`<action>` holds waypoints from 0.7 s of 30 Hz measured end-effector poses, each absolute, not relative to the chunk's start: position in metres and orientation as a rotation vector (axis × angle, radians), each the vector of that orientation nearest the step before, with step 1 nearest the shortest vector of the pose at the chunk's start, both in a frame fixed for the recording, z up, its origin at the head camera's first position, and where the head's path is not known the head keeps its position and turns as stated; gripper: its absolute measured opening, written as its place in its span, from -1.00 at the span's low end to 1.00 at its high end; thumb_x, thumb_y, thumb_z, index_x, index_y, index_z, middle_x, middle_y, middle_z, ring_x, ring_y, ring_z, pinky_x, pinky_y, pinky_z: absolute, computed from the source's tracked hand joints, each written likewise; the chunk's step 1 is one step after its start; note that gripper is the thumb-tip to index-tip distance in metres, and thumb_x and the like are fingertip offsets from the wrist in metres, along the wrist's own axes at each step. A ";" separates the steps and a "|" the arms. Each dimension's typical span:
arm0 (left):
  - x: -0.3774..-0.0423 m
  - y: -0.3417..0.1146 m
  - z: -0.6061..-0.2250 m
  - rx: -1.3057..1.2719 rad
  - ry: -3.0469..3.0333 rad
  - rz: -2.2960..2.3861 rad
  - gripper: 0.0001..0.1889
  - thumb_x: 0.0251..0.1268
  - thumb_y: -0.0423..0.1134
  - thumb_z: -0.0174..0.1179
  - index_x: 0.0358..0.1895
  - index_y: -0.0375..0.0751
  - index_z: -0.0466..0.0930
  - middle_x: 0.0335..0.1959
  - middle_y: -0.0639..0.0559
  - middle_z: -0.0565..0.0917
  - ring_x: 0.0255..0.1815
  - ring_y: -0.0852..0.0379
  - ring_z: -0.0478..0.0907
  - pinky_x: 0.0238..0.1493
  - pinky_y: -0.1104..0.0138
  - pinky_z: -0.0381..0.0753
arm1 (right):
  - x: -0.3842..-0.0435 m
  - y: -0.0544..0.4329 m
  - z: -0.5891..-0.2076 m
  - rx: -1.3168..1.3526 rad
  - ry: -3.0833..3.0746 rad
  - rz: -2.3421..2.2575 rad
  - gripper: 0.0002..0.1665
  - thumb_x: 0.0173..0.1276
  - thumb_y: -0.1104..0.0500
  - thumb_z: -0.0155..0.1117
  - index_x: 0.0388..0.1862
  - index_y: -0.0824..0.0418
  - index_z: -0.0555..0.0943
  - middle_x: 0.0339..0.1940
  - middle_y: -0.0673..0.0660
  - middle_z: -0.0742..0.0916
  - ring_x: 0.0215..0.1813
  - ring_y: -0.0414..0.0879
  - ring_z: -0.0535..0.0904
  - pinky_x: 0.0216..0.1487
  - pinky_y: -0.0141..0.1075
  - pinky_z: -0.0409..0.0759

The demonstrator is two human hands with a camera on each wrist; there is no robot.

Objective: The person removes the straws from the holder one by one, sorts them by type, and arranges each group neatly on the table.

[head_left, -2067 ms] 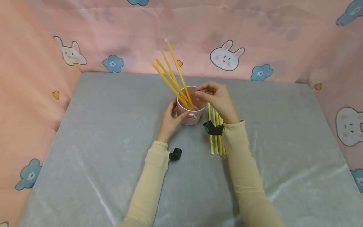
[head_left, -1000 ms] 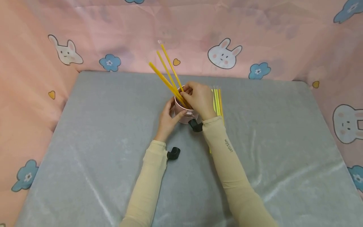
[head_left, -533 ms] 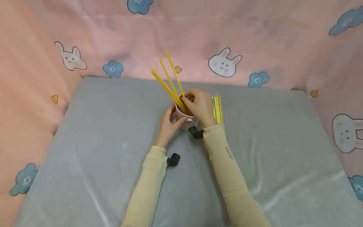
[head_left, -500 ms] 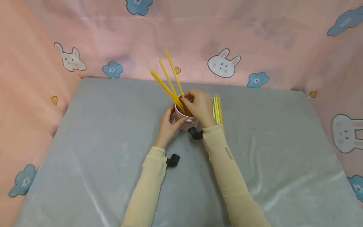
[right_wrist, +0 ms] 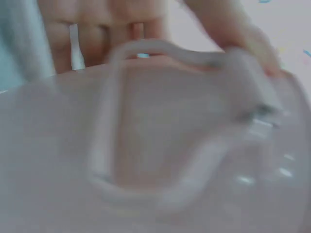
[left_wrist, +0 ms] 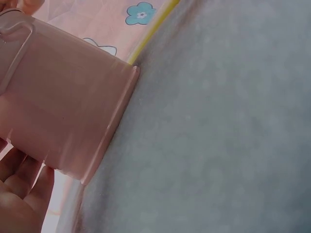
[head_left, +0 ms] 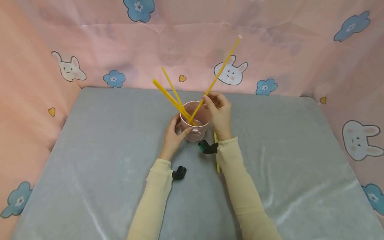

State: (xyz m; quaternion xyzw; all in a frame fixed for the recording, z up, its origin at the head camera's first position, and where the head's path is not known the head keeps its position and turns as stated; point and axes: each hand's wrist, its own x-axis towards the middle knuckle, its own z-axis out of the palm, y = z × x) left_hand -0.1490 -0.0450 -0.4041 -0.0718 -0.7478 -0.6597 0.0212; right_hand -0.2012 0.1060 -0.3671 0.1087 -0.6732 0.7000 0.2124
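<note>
In the head view a small pink bucket stands upright on the table. My left hand grips its left side, thumb at the near rim. In the left wrist view the bucket looks tilted, with fingers against its wall. My right hand pinches a yellow straw with a clear wrapper end; its lower end is inside the bucket and its top leans right. More yellow straws lean left out of the bucket. Blurred in the right wrist view, a looped handle lies against the bucket wall.
Yellow straws lie on the table, mostly hidden under my right forearm. A grey cloth covers the table. Pink curtains with rabbits and flowers stand behind and at both sides.
My right hand, earlier at the bucket's mouth, has risen slightly and moved right, swinging one straw from leaning left to leaning right. The left hand keeps its grip on the bucket.
</note>
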 end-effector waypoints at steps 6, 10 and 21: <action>-0.160 -0.044 -0.431 -0.215 -2.302 -2.064 -0.31 0.20 -0.38 0.28 0.37 -0.43 0.18 0.33 -0.28 0.32 0.35 -0.12 0.24 0.37 0.13 0.22 | -0.200 0.121 -0.357 0.312 -1.735 1.989 -0.81 0.31 0.43 0.18 -0.18 0.61 0.52 -0.39 -0.01 0.68 -0.33 -0.16 0.60 -0.37 -0.40 0.61; -0.163 -0.045 -0.439 -0.214 -2.280 -2.072 -0.30 0.20 -0.36 0.28 0.38 -0.41 0.17 0.34 -0.27 0.31 0.37 -0.08 0.24 0.38 0.20 0.21 | -0.200 0.129 -0.352 0.275 -1.743 1.980 -0.85 0.31 0.41 0.19 -0.20 0.52 0.56 -0.38 0.03 0.68 -0.32 -0.12 0.60 -0.36 -0.39 0.62; -0.162 -0.046 -0.440 -0.228 -2.296 -2.027 -0.30 0.17 -0.35 0.31 0.37 -0.37 0.21 0.32 -0.22 0.35 0.33 -0.06 0.29 0.34 0.21 0.27 | -0.178 0.168 -0.343 0.212 -1.561 1.979 -0.83 0.30 0.37 0.22 -0.24 0.54 0.57 -0.37 0.23 0.68 -0.36 -0.07 0.60 -0.35 -0.33 0.63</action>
